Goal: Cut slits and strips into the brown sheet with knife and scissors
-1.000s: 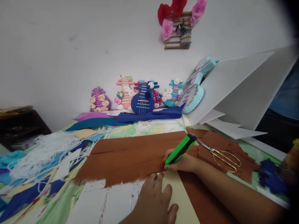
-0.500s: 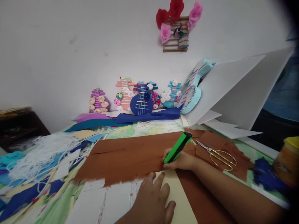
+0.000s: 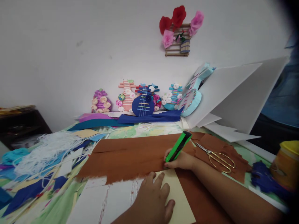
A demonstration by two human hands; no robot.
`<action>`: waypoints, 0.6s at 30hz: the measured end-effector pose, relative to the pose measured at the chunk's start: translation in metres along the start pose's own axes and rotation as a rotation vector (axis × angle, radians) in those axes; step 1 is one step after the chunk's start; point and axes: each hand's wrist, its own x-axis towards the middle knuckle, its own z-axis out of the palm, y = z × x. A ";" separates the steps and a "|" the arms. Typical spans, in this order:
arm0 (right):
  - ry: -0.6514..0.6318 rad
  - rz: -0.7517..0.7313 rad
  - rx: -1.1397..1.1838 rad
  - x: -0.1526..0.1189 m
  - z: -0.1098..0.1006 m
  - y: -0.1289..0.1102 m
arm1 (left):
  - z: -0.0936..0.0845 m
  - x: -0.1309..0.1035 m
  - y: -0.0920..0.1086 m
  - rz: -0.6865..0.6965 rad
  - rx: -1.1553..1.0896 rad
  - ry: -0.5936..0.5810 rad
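My right hand [image 3: 179, 160] grips a green-and-black utility knife [image 3: 178, 146] like a pen, tilted up to the right. Its tip is hidden behind my fingers, close to the top edge of a pale yellow sheet [image 3: 181, 199]. Brown crepe-like paper [image 3: 130, 152] lies under that hand and spreads to both sides. With fingers spread, my left hand [image 3: 154, 199] rests flat on the yellow sheet and a white board [image 3: 119, 196] streaked with what looks like glue.
Gold-handled scissors [image 3: 219, 158] lie on brown paper at the right, near a yellow-lidded container [image 3: 286, 165]. White cord [image 3: 46, 152] and coloured scraps cover the left. Decorated lute-shaped crafts [image 3: 143, 105] line the wall. Large white boards [image 3: 224, 90] lean at back right.
The view has shifted slightly, so the background sits a little lower. Both hands stay in nearly the same place, and the utility knife keeps its tilt.
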 end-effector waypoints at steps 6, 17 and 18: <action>0.018 -0.002 0.004 0.001 -0.001 0.001 | -0.001 0.000 0.001 0.007 0.011 -0.005; 0.021 0.034 0.015 0.000 -0.003 -0.003 | -0.002 -0.002 0.001 -0.017 -0.009 -0.022; 0.015 0.032 0.016 0.000 -0.003 -0.003 | -0.003 -0.002 0.001 -0.017 -0.008 -0.040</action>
